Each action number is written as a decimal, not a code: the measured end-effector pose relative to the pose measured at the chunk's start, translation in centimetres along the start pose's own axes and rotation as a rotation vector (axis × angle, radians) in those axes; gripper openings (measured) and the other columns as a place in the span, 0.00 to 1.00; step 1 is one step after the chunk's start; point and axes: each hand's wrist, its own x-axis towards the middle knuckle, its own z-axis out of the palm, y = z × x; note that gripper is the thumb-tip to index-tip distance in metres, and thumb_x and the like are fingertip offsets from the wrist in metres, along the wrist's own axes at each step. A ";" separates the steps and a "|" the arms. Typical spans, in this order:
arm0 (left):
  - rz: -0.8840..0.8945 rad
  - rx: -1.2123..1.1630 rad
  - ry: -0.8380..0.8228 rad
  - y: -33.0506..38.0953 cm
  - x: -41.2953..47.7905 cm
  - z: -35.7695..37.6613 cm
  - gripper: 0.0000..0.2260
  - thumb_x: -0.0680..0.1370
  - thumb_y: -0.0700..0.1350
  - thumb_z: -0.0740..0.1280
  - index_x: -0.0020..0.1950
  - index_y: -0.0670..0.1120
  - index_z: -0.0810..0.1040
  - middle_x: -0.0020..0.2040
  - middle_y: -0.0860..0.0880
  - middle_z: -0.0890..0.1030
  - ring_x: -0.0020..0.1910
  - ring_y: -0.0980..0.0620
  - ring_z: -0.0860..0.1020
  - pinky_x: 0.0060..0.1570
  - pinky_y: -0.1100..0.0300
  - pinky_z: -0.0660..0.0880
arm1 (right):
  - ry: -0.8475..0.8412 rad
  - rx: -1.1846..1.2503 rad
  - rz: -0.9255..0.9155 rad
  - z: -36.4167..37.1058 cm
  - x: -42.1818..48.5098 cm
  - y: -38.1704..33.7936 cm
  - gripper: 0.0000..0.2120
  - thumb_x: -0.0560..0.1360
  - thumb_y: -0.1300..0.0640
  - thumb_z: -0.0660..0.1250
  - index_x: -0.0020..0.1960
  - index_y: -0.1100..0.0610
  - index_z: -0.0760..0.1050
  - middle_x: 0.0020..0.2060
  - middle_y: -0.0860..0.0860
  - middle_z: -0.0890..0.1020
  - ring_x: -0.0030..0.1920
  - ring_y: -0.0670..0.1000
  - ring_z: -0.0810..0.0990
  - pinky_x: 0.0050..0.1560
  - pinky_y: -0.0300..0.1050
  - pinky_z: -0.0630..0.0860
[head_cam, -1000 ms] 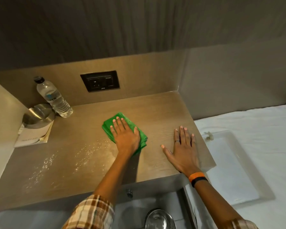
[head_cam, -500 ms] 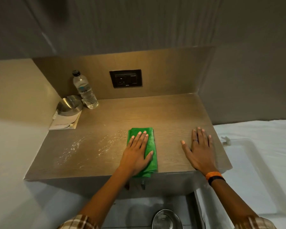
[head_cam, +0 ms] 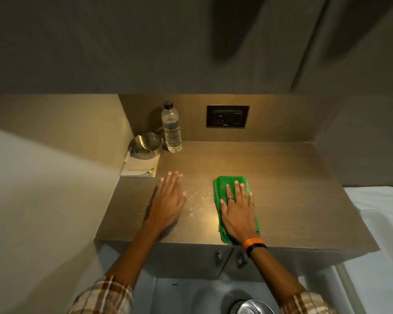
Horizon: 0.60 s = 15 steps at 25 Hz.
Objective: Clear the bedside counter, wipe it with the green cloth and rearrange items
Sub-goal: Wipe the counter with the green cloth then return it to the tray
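Two hands lay flat on the desk, nearest of all that mattered here. The right hand, with an orange band at its wrist, rested at about five o'clock of the surface, palm down and fingers spread loosely over the folded green cloth, pressing it to the wood rather than pinching it; that flat hold seemed right for pushing the cloth in a wiping stroke. The cloth's near end reached the desk's front edge. The left hand lay at about seven o'clock, bare, open and flat with fingers close together, gripping nothing; it was blurred, so whether it touched the wood or hung just above it could not be told. Between the two hands, and partly under the left one, a patch of pale droplets or specks glistened, probably the part not yet wiped. Farther off, at about ten o'clock, a booklet lay against the side wall with a metal bowl resting on its far end, and a water bottle stood upright just beside the bowl in the back corner, likely pushed there to free the middle for wiping. Beyond, at twelve o'clock, a dark socket plate sat in the back panel.
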 end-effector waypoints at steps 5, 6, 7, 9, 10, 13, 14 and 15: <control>-0.155 0.068 -0.012 -13.0 -0.1 -2.6 0.31 0.81 0.56 0.44 0.80 0.41 0.55 0.81 0.40 0.57 0.81 0.42 0.54 0.79 0.46 0.49 | 0.012 -0.008 0.048 0.2 5.7 -1.3 0.30 0.84 0.44 0.47 0.82 0.53 0.51 0.82 0.56 0.48 0.83 0.55 0.44 0.82 0.61 0.45; -0.138 0.049 -0.021 -14.0 0.0 -2.4 0.32 0.81 0.57 0.42 0.80 0.40 0.55 0.81 0.40 0.57 0.80 0.42 0.55 0.79 0.47 0.49 | 0.005 -0.009 0.040 0.2 7.8 -2.2 0.29 0.84 0.44 0.47 0.82 0.53 0.51 0.82 0.57 0.48 0.83 0.56 0.43 0.82 0.61 0.45; -0.113 0.047 -0.024 -14.4 -0.1 -1.8 0.32 0.81 0.57 0.42 0.80 0.40 0.56 0.80 0.40 0.58 0.80 0.42 0.56 0.78 0.47 0.49 | -0.008 -0.003 0.028 0.3 9.8 -3.2 0.29 0.84 0.44 0.48 0.82 0.53 0.51 0.83 0.57 0.48 0.83 0.56 0.43 0.82 0.61 0.44; -0.084 0.078 0.003 -14.9 -0.3 -0.6 0.31 0.81 0.56 0.42 0.80 0.41 0.56 0.80 0.41 0.59 0.80 0.43 0.56 0.79 0.48 0.50 | -0.037 -0.017 -0.017 0.9 12.8 -5.5 0.29 0.84 0.44 0.49 0.82 0.52 0.51 0.83 0.56 0.48 0.83 0.56 0.43 0.82 0.61 0.44; -0.085 0.076 0.013 -15.1 -0.1 -0.3 0.30 0.82 0.55 0.43 0.80 0.41 0.56 0.81 0.42 0.58 0.80 0.44 0.55 0.79 0.48 0.49 | -0.052 -0.034 -0.067 1.1 13.7 -6.2 0.29 0.84 0.44 0.49 0.82 0.51 0.52 0.83 0.55 0.49 0.83 0.55 0.44 0.82 0.60 0.44; -0.098 0.054 -0.002 -15.5 0.0 0.1 0.28 0.82 0.52 0.45 0.81 0.42 0.53 0.82 0.44 0.55 0.81 0.46 0.51 0.79 0.50 0.45 | -0.106 -0.106 -0.248 0.9 11.4 -5.1 0.29 0.84 0.43 0.49 0.83 0.49 0.50 0.83 0.52 0.48 0.83 0.53 0.43 0.82 0.58 0.44; -0.097 0.051 0.006 -15.6 -0.1 0.2 0.28 0.82 0.53 0.44 0.81 0.42 0.53 0.82 0.44 0.55 0.81 0.47 0.51 0.79 0.50 0.45 | -0.107 -0.105 -0.278 0.9 9.2 -4.4 0.29 0.84 0.42 0.47 0.83 0.48 0.48 0.83 0.51 0.48 0.83 0.52 0.42 0.82 0.57 0.43; -0.093 0.045 0.008 -15.6 -0.1 0.1 0.29 0.82 0.53 0.43 0.81 0.42 0.53 0.82 0.44 0.55 0.81 0.47 0.50 0.79 0.50 0.45 | -0.092 -0.084 -0.262 1.1 6.3 -3.8 0.29 0.84 0.41 0.45 0.82 0.47 0.47 0.83 0.51 0.47 0.83 0.52 0.41 0.82 0.56 0.42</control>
